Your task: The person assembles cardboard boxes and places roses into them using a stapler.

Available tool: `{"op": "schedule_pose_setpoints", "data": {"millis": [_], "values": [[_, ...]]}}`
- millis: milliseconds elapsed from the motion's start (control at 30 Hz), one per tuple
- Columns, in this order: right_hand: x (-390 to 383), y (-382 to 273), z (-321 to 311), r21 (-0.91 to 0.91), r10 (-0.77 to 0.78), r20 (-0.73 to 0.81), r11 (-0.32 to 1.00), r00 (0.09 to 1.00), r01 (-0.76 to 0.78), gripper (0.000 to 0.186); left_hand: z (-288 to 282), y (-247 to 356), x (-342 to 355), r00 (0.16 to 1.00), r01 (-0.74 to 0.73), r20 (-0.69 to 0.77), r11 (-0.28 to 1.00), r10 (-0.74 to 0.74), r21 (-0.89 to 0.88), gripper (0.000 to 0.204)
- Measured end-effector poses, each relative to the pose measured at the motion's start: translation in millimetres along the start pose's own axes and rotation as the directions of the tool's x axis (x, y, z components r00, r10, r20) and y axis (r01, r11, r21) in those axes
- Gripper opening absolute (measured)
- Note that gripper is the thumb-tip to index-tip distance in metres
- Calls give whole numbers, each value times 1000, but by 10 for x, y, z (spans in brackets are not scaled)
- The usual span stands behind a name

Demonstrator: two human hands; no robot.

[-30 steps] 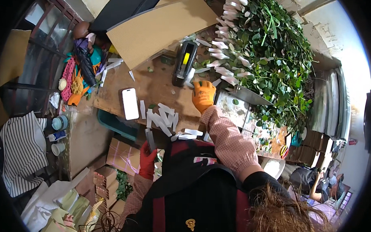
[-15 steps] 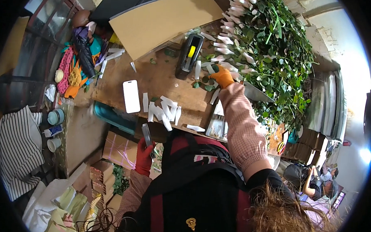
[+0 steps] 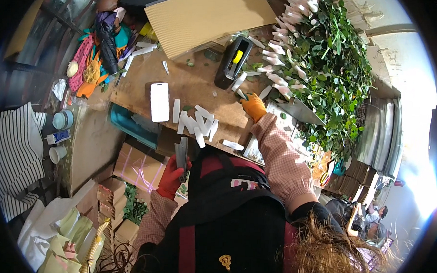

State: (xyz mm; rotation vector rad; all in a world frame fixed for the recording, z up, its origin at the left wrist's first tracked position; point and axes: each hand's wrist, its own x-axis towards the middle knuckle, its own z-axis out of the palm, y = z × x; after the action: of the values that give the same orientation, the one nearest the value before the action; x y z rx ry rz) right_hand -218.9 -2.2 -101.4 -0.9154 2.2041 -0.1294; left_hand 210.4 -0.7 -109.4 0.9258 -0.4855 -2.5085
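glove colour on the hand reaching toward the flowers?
Orange, on the right hand; head view shows it.

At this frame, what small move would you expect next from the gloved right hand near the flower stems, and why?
Probably closing the fingers on one wrapped stem and drawing it toward the body. The right hand in its orange glove lies at the edge of the flower pile, touching a stem end, while the left hand in a red glove holds a flat blade-like tool low at the bench edge.
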Motion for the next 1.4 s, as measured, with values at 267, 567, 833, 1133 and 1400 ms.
{"op": "schedule_pose_setpoints", "data": {"millis": [267, 567, 833, 1133, 1400], "values": [[-797, -736, 615, -132, -317, 87, 936, 944, 326, 100, -276, -173, 15, 997, -46, -73, 996, 40, -75, 68], [-1355, -830, 88, 170, -556, 97, 826, 825, 537, 79, -548, -173, 18, 972, -144, -202, 982, 118, -120, 60], [-2589, 222, -569, -557, 209, 687, 767, 695, 320, 60, -435, 23, 65, 999, 5, 36, 999, -7, 54, 76], [-28, -13, -487, -838, -168, 122, 510, 978, 192, 41, 510, 364, 907, 900, -434, 403, 262, 166, 862, 61], [99, 110, -584, -782, -175, -26, 617, 984, 89, 36, 310, 39, 953, 947, -321, 320, -29, -26, 947, 58]]}}
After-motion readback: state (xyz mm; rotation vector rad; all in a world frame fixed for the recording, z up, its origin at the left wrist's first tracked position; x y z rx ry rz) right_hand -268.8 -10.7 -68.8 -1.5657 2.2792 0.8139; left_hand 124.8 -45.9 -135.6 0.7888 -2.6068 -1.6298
